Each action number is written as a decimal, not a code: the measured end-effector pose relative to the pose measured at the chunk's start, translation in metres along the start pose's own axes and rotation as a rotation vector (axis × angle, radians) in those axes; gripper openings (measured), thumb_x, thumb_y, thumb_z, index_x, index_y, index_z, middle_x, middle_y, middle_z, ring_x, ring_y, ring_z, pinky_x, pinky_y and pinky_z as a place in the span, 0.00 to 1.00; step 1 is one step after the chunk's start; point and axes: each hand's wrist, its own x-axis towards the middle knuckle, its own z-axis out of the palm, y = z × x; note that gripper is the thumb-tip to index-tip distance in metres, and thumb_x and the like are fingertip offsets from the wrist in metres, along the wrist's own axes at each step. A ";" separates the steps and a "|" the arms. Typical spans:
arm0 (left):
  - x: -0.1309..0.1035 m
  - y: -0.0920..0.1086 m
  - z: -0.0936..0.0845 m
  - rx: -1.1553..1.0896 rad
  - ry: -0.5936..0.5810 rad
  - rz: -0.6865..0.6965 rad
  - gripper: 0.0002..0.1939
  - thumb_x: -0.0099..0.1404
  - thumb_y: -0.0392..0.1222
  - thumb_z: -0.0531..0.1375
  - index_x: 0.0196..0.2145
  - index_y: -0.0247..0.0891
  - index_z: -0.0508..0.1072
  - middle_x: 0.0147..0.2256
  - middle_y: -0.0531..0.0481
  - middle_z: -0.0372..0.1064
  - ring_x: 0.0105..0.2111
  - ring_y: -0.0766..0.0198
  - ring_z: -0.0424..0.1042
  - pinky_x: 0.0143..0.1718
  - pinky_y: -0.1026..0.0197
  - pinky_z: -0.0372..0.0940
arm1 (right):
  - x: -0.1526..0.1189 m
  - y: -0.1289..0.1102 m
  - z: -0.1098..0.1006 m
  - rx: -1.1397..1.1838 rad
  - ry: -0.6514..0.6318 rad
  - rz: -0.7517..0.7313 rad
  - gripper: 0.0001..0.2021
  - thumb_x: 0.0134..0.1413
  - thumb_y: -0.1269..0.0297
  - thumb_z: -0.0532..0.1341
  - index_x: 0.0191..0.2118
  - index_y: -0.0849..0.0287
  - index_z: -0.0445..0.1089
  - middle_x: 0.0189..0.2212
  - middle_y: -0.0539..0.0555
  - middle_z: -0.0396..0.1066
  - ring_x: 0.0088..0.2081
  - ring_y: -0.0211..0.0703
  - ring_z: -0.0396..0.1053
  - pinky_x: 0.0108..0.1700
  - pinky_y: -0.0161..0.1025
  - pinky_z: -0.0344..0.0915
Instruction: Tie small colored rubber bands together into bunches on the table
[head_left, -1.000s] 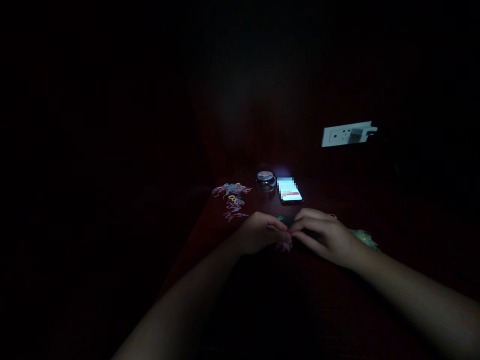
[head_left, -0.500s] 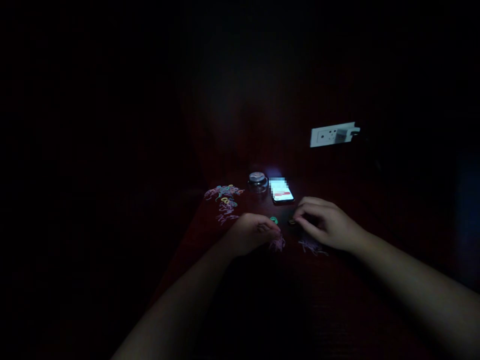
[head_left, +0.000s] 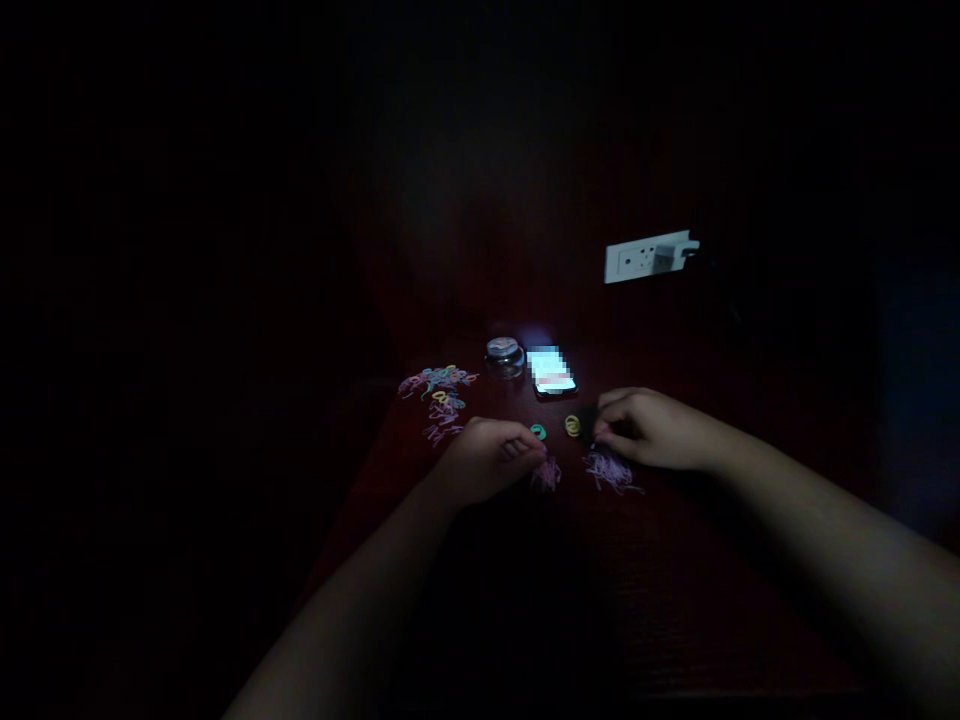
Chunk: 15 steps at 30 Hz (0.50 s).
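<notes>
My left hand [head_left: 491,457] rests on the table with its fingertips pressed together. They meet the edge of a small pile of pink rubber bands [head_left: 547,474], and whatever they hold is hidden. Just beyond them lies a small heap of green rubber bands [head_left: 538,432]. My right hand [head_left: 637,425] is curled, thumb and fingers closed at the far edge of a purple rubber band pile [head_left: 611,470]. It is too dark to make out what sits in that pinch. Between the hands, slightly farther off, is a heap of yellow rubber bands [head_left: 573,426].
A mixed pile of coloured rubber bands [head_left: 442,380] lies near the table's left edge, with more strewn in front of it. Behind stand a lidded clear jar [head_left: 504,358] and a lit phone [head_left: 551,372]. A socket plate [head_left: 634,259] with a plug is on the wall.
My right hand has shifted from the yellow heap towards the purple pile, uncovering the yellow bands. My left hand stays beside the pink pile. The whole view has moved slightly.
</notes>
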 end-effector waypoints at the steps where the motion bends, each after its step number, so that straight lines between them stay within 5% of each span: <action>1: 0.000 -0.001 0.000 0.001 0.002 0.004 0.08 0.61 0.42 0.62 0.34 0.35 0.77 0.27 0.50 0.75 0.24 0.70 0.71 0.27 0.68 0.66 | 0.000 0.000 0.000 0.011 -0.015 -0.008 0.07 0.53 0.67 0.59 0.29 0.60 0.74 0.30 0.54 0.71 0.31 0.40 0.68 0.35 0.38 0.62; 8: 0.001 -0.003 0.000 -0.004 -0.010 -0.010 0.09 0.61 0.43 0.62 0.34 0.34 0.77 0.26 0.50 0.75 0.24 0.70 0.71 0.27 0.67 0.67 | 0.000 0.003 -0.003 0.023 0.000 -0.007 0.14 0.59 0.62 0.57 0.26 0.60 0.74 0.27 0.53 0.70 0.29 0.39 0.67 0.33 0.38 0.61; 15: 0.002 0.003 0.000 -0.020 -0.023 -0.046 0.08 0.60 0.42 0.63 0.34 0.35 0.78 0.27 0.50 0.76 0.25 0.70 0.72 0.28 0.66 0.68 | 0.003 -0.001 0.007 0.043 0.404 -0.014 0.13 0.59 0.61 0.58 0.28 0.61 0.73 0.24 0.53 0.67 0.27 0.39 0.65 0.29 0.38 0.60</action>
